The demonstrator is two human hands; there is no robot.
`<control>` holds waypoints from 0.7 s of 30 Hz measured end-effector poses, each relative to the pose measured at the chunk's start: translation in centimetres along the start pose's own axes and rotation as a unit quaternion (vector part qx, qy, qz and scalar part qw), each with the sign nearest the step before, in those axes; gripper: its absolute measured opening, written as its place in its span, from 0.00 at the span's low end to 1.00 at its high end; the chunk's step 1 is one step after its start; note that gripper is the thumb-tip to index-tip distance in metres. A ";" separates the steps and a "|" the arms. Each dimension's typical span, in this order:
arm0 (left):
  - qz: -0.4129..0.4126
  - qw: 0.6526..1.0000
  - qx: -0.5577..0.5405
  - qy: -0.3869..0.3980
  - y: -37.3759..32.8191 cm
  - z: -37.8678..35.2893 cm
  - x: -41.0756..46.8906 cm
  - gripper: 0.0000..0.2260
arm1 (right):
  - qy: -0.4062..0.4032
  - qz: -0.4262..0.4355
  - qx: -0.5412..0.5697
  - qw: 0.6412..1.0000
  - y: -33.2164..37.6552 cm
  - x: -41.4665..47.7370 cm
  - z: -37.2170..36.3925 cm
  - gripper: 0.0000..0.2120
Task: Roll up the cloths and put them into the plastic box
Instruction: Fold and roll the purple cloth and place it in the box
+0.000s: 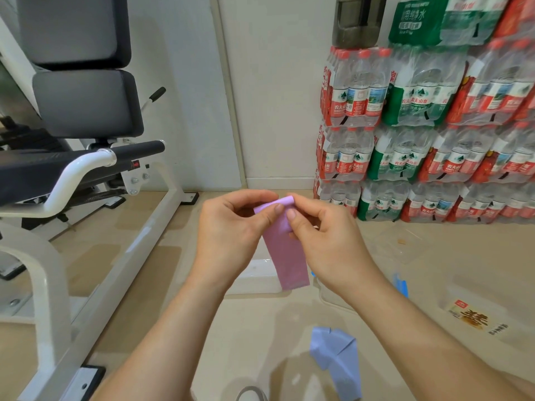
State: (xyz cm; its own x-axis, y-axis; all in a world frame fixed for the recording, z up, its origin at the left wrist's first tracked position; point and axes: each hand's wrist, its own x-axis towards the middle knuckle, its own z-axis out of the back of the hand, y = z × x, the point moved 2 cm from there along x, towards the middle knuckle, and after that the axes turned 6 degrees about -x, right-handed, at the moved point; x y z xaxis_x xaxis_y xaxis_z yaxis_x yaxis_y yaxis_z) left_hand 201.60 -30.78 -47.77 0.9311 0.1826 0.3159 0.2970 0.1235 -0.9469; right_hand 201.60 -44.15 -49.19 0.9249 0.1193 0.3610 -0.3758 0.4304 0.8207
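Note:
A pink cloth hangs in the air as a narrow folded strip, its top edge curled into a small roll. My left hand pinches that roll from the left between thumb and fingers. From the right, my right hand pinches the same top edge. A light blue cloth lies crumpled on the floor near me, right of centre. The clear plastic box sits on the floor behind the hanging strip, partly hidden by it and by my hands.
A white exercise bench with black pads fills the left side. Shrink-wrapped packs of water bottles are stacked against the wall on the right. A clear lid and a printed plastic packet lie on the floor at right.

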 end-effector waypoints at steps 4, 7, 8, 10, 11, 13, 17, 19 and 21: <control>-0.009 1.000 0.015 0.008 -0.2 -0.2 -0.1 0.10 | -0.020 0.007 -0.015 1.000 0.0 0.0 0.7 0.13; -0.011 1.000 0.012 0.016 -0.3 -0.2 -0.1 0.11 | -0.046 -0.008 0.041 0.998 0.2 0.0 0.8 0.17; -0.008 1.000 0.010 0.018 -0.3 -0.3 -0.1 0.11 | -0.051 -0.017 0.056 0.997 0.2 0.0 0.9 0.19; -0.002 1.000 -0.003 0.021 -0.2 -0.3 0.0 0.11 | -0.054 -0.033 0.080 0.995 0.1 0.0 1.0 0.18; 0.002 1.000 -0.012 0.023 -0.1 -0.3 0.0 0.10 | -0.055 -0.036 0.086 0.994 0.1 0.0 1.0 0.17; 0.014 0.999 -0.028 0.033 -0.1 -0.4 -0.1 0.07 | -0.055 -0.038 0.094 0.993 0.1 0.1 1.1 0.15; 0.050 0.996 -0.057 0.048 -0.1 -0.4 -0.2 0.04 | -0.049 -0.039 0.095 0.993 0.3 0.2 1.2 0.13; 0.064 0.995 -0.068 0.040 -0.1 -0.4 -0.2 0.04 | -0.040 -0.035 0.095 0.994 0.4 0.2 1.3 0.14; 0.072 0.994 -0.080 0.026 -0.1 -0.4 -0.1 0.02 | -0.019 -0.036 0.109 0.993 0.6 0.2 1.4 0.14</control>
State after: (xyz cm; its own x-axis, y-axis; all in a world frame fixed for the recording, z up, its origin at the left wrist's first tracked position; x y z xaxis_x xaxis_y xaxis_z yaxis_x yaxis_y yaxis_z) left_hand 201.52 -31.17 -47.76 0.9750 0.1361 0.1759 0.1851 -0.0582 -0.9810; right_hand 201.48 -45.12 -48.00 0.9487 0.0586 0.3106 -0.3155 0.2319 0.9202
